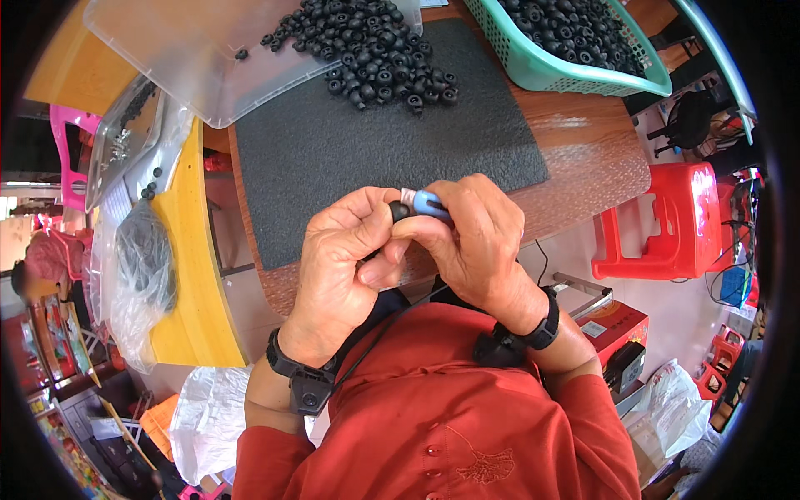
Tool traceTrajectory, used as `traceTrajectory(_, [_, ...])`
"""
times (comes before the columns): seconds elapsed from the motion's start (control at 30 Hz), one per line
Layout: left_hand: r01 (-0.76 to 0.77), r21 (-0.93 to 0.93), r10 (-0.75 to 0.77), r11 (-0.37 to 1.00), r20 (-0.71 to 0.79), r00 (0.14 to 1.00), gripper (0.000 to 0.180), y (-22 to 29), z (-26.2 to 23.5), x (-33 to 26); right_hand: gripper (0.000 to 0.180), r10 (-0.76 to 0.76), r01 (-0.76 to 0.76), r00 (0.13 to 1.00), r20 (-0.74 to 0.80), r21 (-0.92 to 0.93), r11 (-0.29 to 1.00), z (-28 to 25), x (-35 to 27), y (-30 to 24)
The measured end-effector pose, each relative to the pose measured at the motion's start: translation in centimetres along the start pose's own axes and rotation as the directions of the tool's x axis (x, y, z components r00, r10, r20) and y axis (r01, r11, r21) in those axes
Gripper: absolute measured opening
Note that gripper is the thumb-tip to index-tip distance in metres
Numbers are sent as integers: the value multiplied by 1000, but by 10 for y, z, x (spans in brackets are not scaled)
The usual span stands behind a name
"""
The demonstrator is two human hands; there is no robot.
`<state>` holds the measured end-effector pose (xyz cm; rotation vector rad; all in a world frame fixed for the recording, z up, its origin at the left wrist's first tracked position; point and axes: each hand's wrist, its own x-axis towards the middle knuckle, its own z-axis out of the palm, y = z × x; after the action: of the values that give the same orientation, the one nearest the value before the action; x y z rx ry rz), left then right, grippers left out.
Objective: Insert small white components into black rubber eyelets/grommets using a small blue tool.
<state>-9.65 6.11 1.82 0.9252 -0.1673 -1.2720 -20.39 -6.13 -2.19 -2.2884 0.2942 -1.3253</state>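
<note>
Over the near part of a dark grey mat [358, 154], my two hands meet at chest height. My left hand [337, 250] pinches a small black rounded part [399, 211] between thumb and fingers. My right hand [483, 237] grips a short blue-and-black tool [426, 202] whose pale tip touches or nearly touches the black part. The tool's far end is hidden in my fingers. Beyond my hands, a heap of similar black parts [383, 67] spills from a clear plastic tray [179, 58] onto the mat.
A green basket [575, 82] full of black parts stands at the back right of the brown table [596, 167]. To the left, a yellow table [187, 275] bears a clear bag [146, 258] and another tray. A red stool [662, 225] stands on the right.
</note>
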Motion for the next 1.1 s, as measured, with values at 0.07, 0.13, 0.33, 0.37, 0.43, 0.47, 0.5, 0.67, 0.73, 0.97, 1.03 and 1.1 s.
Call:
traceTrajectory(0.07, [2, 5, -2, 1000, -31, 1000, 28, 0, -1, -1, 33, 12, -12, 1000, 12, -6, 1000, -2, 1, -2])
traceTrajectory(0.13, [-2, 11, 2, 1000, -23, 1000, 27, -2, -2, -1, 33, 24, -23, 999, 24, -13, 1000, -3, 1, -3])
traceTrajectory(0.33, [2, -3, -2, 1000, -15, 1000, 23, -2, -3, 1, 32, -13, 13, 1000, 1, -12, 1000, 0, -1, -1])
traceTrajectory(0.37, [9, -9, -9, 1000, -20, 1000, 22, -2, -3, 3, 31, -17, 17, 1000, 4, -21, 1000, 0, -1, 0])
traceTrajectory(0.43, [3, -13, -3, 1000, -11, 1000, 22, -2, -3, 2, 30, -31, 32, 1000, 3, -33, 999, 0, 0, -1])
traceTrajectory(0.47, [0, -18, 0, 1000, -4, 1000, 22, -1, -3, 2, 30, -36, 36, 999, 0, -41, 998, 0, 1, -2])
traceTrajectory(0.5, [3, -18, -3, 1000, -6, 1000, 22, -1, -4, 3, 30, -34, 34, 999, 0, -48, 998, 1, 2, -1])
traceTrajectory(0.67, [-7, -16, 7, 1000, -12, 1000, 24, 1, -3, 7, 30, -64, 66, 997, 30, -73, 995, 0, 2, 0])
traceTrajectory(0.73, [21, 22, -18, 1000, -105, 994, 27, 1, 1, 4, 30, -95, 99, 994, 52, -71, 993, 0, 2, 1])
traceTrajectory(0.97, [-39, -86, 26, 996, -144, 989, 17, 26, -18, 28, 30, 39, -40, 997, 64, 16, 999, -7, -1, 3])
traceTrajectory(1.03, [-104, 38, 110, 994, -220, 969, 16, 38, -24, 43, 30, 33, -34, 997, 66, 15, 999, -10, 0, 7])
traceTrajectory(1.1, [-149, 251, 209, 956, -230, 950, 15, 50, -32, 61, 30, 31, -32, 997, 74, 13, 999, -10, 0, 8])
